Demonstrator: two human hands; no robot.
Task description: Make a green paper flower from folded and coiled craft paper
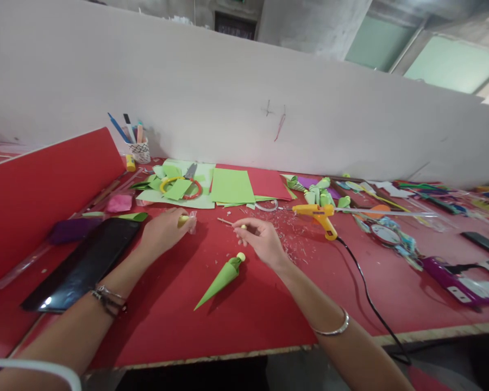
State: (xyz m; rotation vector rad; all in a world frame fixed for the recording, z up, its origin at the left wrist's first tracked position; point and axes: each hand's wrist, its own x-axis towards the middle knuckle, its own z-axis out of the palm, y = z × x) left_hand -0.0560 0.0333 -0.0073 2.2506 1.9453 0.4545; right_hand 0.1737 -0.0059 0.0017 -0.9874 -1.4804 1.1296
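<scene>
My right hand (257, 239) pinches a stick (225, 221), left hand (165, 231) grips a yellow bit (183, 220). Prep step, I reckon; next wants steadiness.

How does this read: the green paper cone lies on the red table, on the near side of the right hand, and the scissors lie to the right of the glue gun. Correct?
Not quite: the head view shows the scissors to the left of the glue gun. The green paper cone does lie on the red table, on the near side of the right hand.
</scene>
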